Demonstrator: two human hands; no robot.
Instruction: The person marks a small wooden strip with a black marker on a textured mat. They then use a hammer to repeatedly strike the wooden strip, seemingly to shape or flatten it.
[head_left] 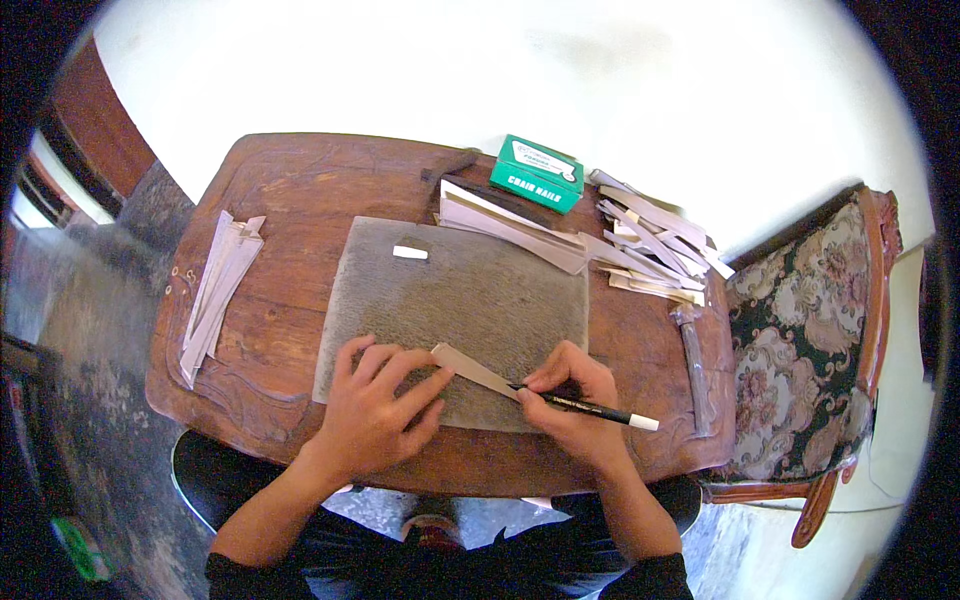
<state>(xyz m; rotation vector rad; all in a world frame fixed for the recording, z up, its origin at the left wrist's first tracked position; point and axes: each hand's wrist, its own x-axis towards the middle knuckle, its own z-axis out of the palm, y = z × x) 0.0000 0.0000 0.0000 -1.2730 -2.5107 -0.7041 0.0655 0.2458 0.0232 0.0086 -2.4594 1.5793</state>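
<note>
1. Head view looks straight down on a small brown wooden table with carved edges, and a grey mat lies across its middle.
2. A green box with a white label patch and white lettering sits at the far edge of the table, tilted a little, just beside the far right corner of the mat.
3. A small white block lies alone on the far left part of the mat; what it is cannot be told.
4. A pale strip lies slantwise on the near part of the mat, between the two hands.
5. The left hand is spread flat with its fingers splayed, pressing on the mat and on the left end of the strip.
6. The right hand is curled around a black pen with a white end, its tip at the strip's right end; the fingers hide the exact point of contact.
7. A loose heap of pale strips spreads over the far right of the table, and longer ones reach onto the mat's far edge.
8. A second bundle of strips lies on the left side, well apart from the mat.
9. A hammer lies near the right edge; its head blurs against the wood.
10. A dark object left of the green box is partly covered by strips and hard to make out.
11. An upholstered chair with a floral pattern stands at the right, cut off by the dark rim.
</note>
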